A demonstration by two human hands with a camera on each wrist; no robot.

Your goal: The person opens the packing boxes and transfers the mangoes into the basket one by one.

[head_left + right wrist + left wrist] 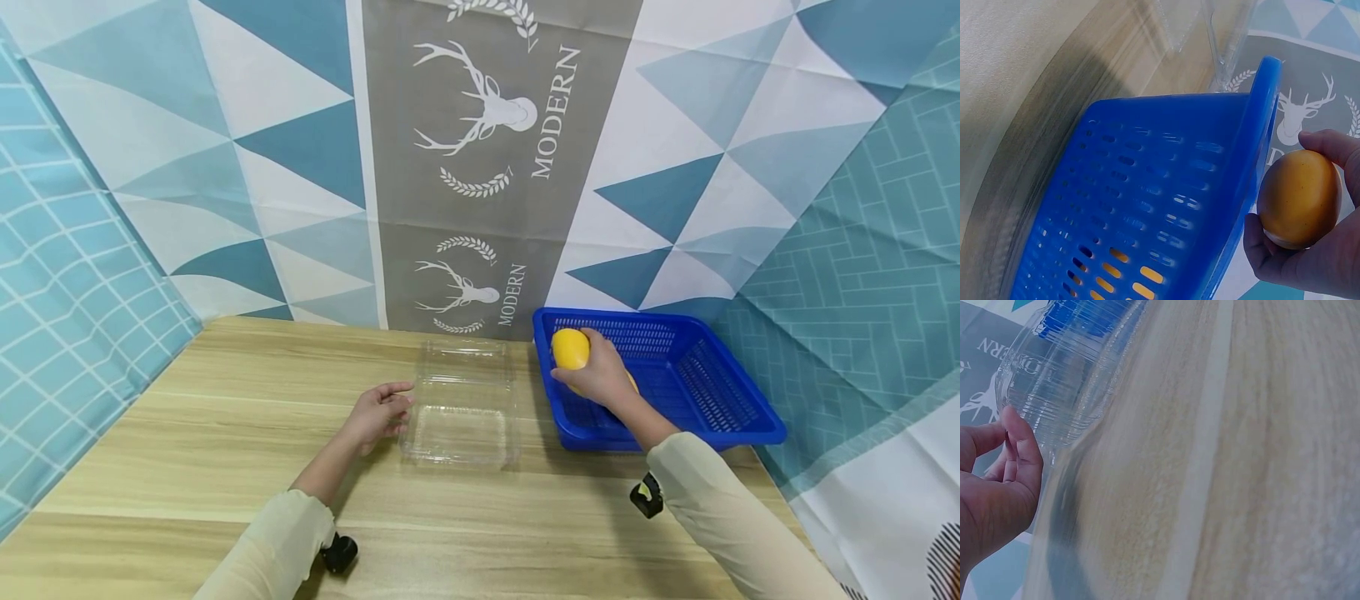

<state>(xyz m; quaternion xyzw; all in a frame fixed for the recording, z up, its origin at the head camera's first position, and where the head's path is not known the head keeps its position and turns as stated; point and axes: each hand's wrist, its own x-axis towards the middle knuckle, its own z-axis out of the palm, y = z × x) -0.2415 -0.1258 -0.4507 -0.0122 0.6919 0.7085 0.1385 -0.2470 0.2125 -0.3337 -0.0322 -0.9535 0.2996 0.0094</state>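
My right hand [602, 375] grips a smooth yellow-orange fruit [571, 348] above the left part of a blue plastic basket [738, 392]. In the right wrist view, thumb and fingers curl around the fruit [1300, 199] beside the basket's rim. More yellow shows under this hand and through the basket's slots. My left hand [377, 417] is at the left edge of an unfolded clear plastic clamshell box [461, 429] on the table. Its fingers are bent, with the tips at the box [1054, 394] edge. Whether they pinch the edge is not clear.
The wooden table [225, 442] runs back to a patterned cloth [300, 167] with deer prints. Blue tiled cloth [67, 250] hangs on the left and a teal one [862, 292] on the right. The basket stands close to the right side of the table.
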